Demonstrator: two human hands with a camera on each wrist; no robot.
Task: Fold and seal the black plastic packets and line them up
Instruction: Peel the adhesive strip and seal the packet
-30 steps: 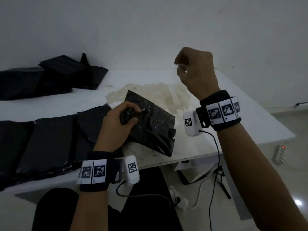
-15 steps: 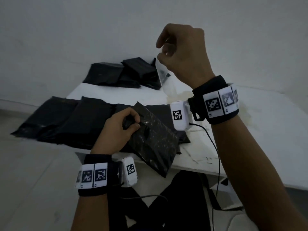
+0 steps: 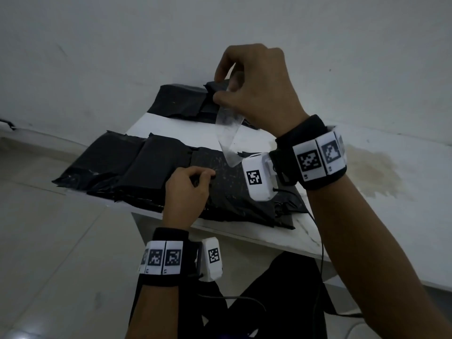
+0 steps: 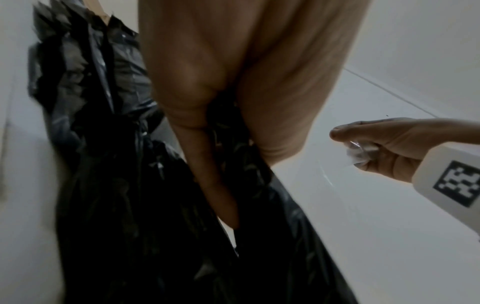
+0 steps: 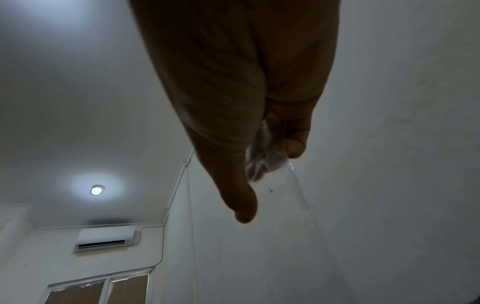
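Observation:
A black plastic packet lies on the near edge of the white table. My left hand grips its folded top, fingers curled into the plastic, as the left wrist view shows from close up on the packet. My right hand is raised above it and pinches a clear strip that hangs down toward the packet. That strip is bunched between thumb and fingers in the right wrist view and shows in the left wrist view too.
A row of black packets lies side by side to the left of the held one. A loose pile of more packets sits at the table's far end by the wall. A stained patch marks the table on the right. Cables hang below the table.
My right hand has lifted and now shows the clear strip hanging from its pinch. My view has swung left. The left hand keeps its grip on the packet.

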